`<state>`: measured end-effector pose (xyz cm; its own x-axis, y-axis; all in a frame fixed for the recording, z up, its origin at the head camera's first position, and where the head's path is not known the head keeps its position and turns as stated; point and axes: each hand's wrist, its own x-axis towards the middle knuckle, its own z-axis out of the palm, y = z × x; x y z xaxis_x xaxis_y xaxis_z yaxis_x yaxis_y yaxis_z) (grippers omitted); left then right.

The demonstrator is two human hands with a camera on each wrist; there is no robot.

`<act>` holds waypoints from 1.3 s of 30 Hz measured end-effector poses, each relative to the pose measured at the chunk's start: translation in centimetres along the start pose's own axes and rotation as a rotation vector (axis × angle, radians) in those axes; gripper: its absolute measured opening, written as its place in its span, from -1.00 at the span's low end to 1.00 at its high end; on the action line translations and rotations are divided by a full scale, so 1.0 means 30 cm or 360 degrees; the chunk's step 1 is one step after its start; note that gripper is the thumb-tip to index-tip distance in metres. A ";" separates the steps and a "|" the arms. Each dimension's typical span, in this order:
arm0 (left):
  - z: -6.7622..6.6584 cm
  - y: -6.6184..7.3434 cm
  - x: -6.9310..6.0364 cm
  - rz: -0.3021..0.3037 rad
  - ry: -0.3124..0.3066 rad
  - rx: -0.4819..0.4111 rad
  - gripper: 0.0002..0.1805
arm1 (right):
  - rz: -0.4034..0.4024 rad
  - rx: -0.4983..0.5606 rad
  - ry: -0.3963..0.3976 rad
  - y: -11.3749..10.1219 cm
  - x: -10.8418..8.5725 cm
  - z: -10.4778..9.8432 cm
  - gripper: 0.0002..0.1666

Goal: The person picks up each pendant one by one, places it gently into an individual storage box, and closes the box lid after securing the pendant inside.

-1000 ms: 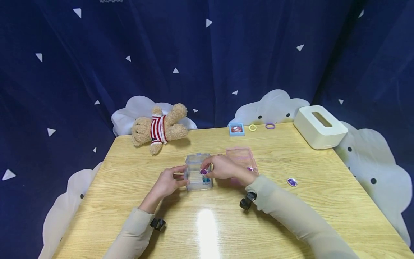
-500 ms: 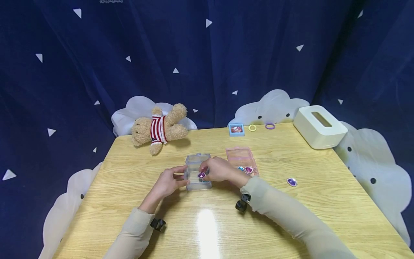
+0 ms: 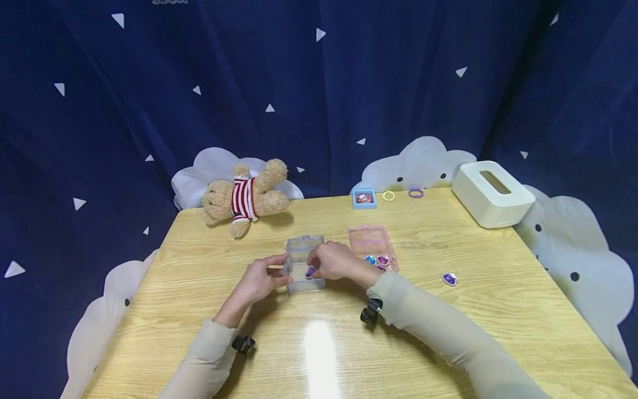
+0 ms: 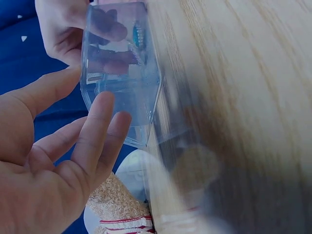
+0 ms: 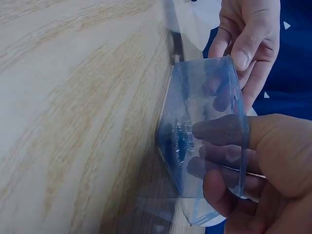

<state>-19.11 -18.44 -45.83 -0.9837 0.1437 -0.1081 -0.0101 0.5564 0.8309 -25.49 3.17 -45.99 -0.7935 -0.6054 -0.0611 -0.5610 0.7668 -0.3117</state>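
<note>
A clear bluish hinged box (image 3: pixel 305 287) stands with its lid raised at the middle of the table. My left hand (image 3: pixel 259 281) holds its left side, thumb at the rim and fingers against the wall. My right hand (image 3: pixel 335 260) reaches into the box from the right, pinching a purple gem (image 3: pixel 310 272) with a pale beaded edge low inside. Through the wall, the left wrist view shows a teal gem (image 4: pixel 136 35) in the box; the right hand covers it in the head view.
Right of the box lies an open pink clear box (image 3: pixel 369 235) with several gems (image 3: pixel 382 260). A purple heart-shaped gem (image 3: pixel 449 279) lies farther right. Behind are a teddy bear (image 3: pixel 244 199), a blue-framed square (image 3: pixel 364 199), yellow (image 3: pixel 389 196) and purple rings (image 3: pixel 416 193), and a white tissue box (image 3: pixel 490 202).
My right hand has lowered the purple gem into the bluish box, and the gem has turned. More gems in the pink box have come into sight. The left hand stays in place.
</note>
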 end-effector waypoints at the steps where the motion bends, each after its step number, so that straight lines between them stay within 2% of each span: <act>1: 0.000 0.000 0.001 0.0004 -0.0001 0.0004 -0.34 | 0.0000 -0.0003 0.0002 0.001 0.001 0.000 -0.74; 10: 0.001 -0.007 0.004 0.0022 0.0007 0.0015 -0.34 | -0.0024 0.0109 0.0005 0.007 -0.003 0.000 -0.73; 18: 0.002 -0.009 0.006 0.0013 0.0003 -0.0011 -0.34 | -0.0083 0.0392 -0.0030 0.030 -0.016 -0.011 -0.70; 25: 0.002 -0.015 0.008 0.0024 0.0010 -0.0006 -0.34 | -0.0204 0.0587 -0.0001 0.056 -0.037 -0.035 -0.71; 33: 0.004 -0.014 0.007 -0.0003 0.0003 -0.0001 -0.33 | -0.0158 0.0771 0.0002 0.095 -0.082 -0.074 -0.67; 39: 0.003 -0.010 0.005 -0.0026 0.0001 0.0002 -0.33 | -0.0180 0.0729 0.0107 0.140 -0.111 -0.109 -0.68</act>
<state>-19.23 -18.51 -46.14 -0.9835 0.1343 -0.1212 -0.0256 0.5598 0.8283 -25.98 9.09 -44.00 -0.7553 -0.6531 0.0543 -0.4954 0.5148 -0.6997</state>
